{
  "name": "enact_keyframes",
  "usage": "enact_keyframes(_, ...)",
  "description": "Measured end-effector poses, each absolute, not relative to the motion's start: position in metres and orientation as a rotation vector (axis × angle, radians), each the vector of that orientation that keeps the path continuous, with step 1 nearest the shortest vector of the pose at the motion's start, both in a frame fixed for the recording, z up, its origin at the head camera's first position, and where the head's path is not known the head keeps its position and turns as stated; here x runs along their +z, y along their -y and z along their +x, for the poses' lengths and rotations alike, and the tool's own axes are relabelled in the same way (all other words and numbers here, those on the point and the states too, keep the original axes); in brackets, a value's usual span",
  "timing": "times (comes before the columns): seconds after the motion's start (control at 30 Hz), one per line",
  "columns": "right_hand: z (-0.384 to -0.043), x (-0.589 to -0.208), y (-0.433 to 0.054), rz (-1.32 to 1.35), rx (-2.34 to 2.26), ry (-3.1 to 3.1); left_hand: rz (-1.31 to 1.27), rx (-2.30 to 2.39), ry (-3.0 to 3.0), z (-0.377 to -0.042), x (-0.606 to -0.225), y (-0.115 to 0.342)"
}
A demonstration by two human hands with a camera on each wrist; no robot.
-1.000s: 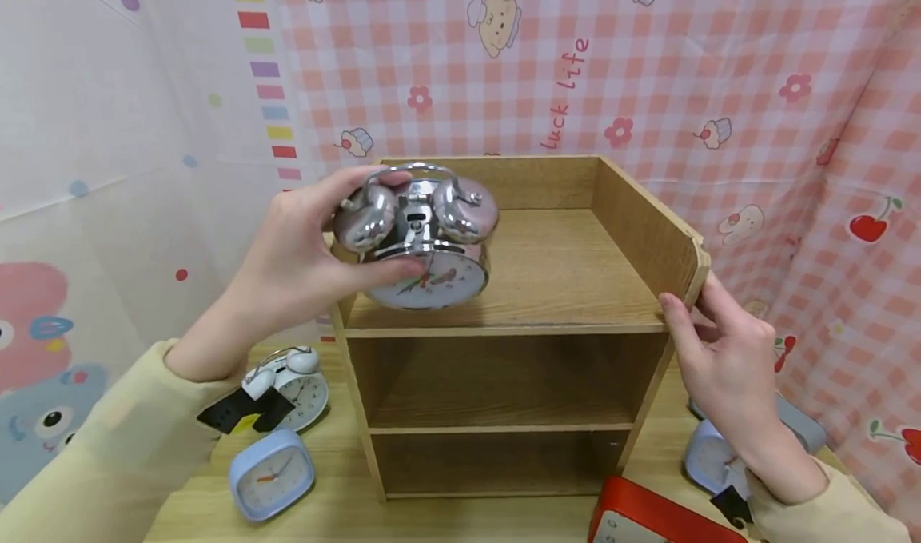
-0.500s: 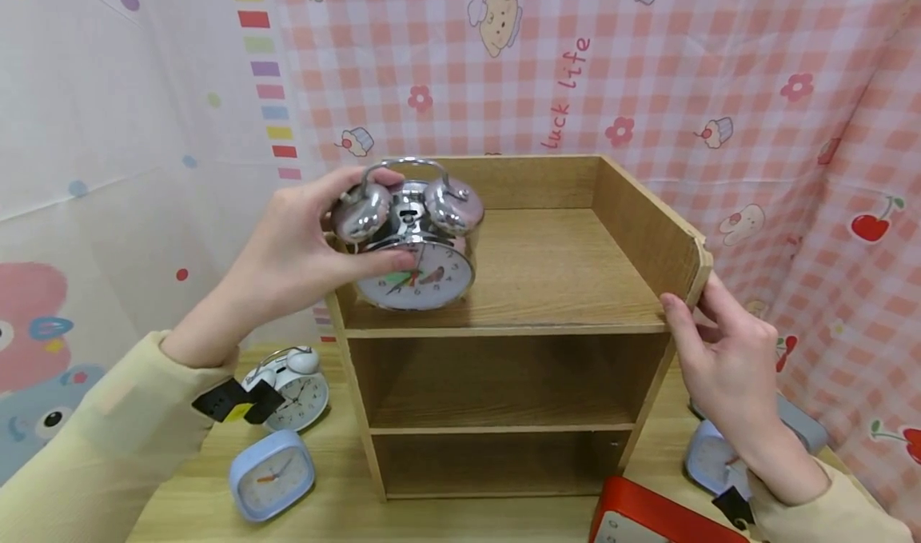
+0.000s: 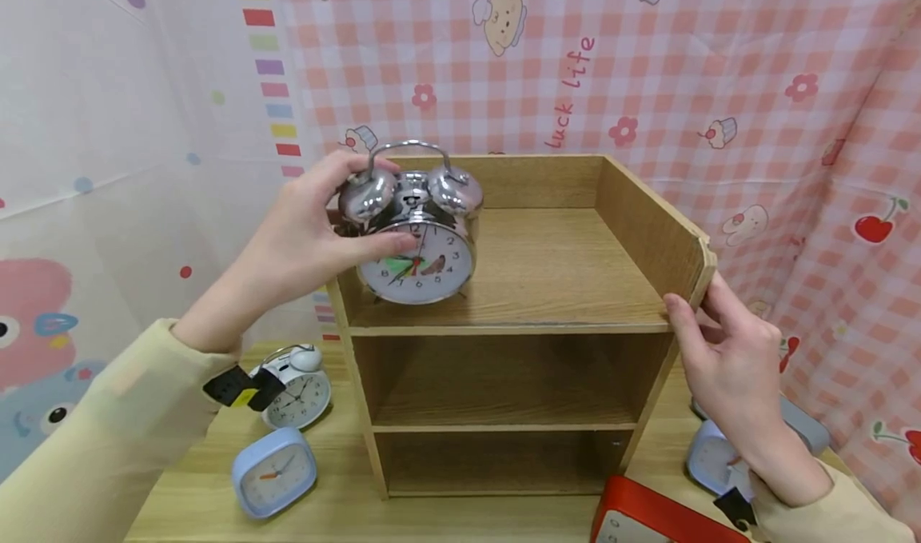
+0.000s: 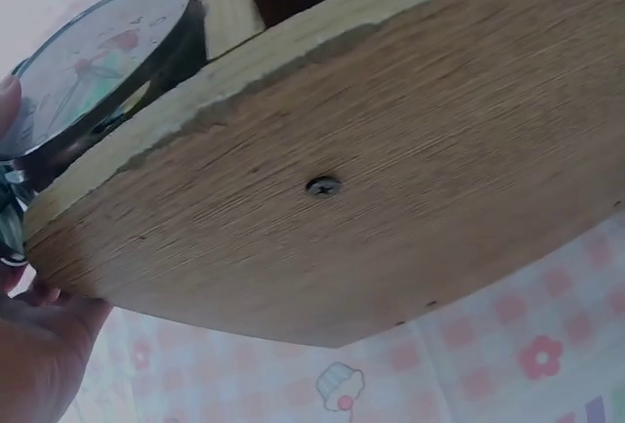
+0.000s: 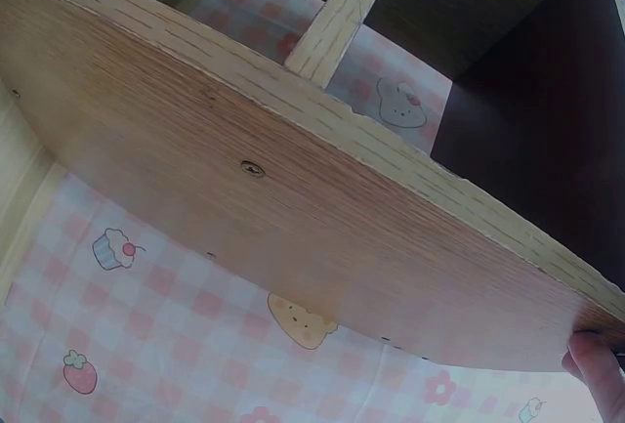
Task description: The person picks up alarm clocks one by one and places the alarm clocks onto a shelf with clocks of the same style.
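Observation:
My left hand (image 3: 305, 235) grips a silver twin-bell alarm clock (image 3: 420, 243) by its left side, thumb across the white dial and fingers behind the bell. The clock stands nearly upright over the left front of the top shelf of a small wooden shelf unit (image 3: 547, 287). In the left wrist view the clock (image 4: 107, 52) shows at the upper left, beside the unit's side panel (image 4: 332, 179). My right hand (image 3: 730, 355) holds the unit's right side panel near its upper front corner, thumb at the front edge. Only a fingertip (image 5: 596, 364) shows in the right wrist view.
On the table (image 3: 194, 487) left of the unit are a white twin-bell clock (image 3: 298, 391) and a light blue clock (image 3: 273, 473). At the right stand another pale blue clock (image 3: 708, 455) and a grey object (image 3: 804, 425). A red clock (image 3: 647, 515) sits at the front right.
The silver clock has shifted slightly left and tilted back more upright, so its dial now faces forward. The right hand keeps its place on the side panel.

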State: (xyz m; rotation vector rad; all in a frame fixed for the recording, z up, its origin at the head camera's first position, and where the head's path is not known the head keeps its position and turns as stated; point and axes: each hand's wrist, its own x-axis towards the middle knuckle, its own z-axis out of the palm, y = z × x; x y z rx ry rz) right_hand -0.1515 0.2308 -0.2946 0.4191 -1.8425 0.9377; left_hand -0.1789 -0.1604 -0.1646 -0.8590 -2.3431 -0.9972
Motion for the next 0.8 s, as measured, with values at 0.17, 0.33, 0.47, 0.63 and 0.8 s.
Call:
enact_keyframes(0.17,-0.1504,-0.295,-0.231,0.414,0.942,1.848,-0.792,-1.01,2.359,-0.1814,-0.1669,0.1596)
enact_keyframes(0.33,-0.1501,-0.2959,-0.2313,0.409,0.935,1.848,-0.723,-1.04,2.379,-0.182,-0.1684,0.16)
enact_keyframes(0.47,-0.1511,-0.2965,-0.2315,0.413,0.93,1.844,-0.722,-1.032,2.345,-0.1835,-0.1689,0.1596)
enact_keyframes(0.63,-0.1517,-0.297,-0.2315,0.42,0.934,1.84,-0.725,-1.028,2.312,-0.1859,-0.1688,0.159)
enact_keyframes(0.8,-0.1512,-0.2972,-0.2314,0.416,0.927,1.842,-0.681,-1.037,2.323,-0.1878,-0.1695,0.1584)
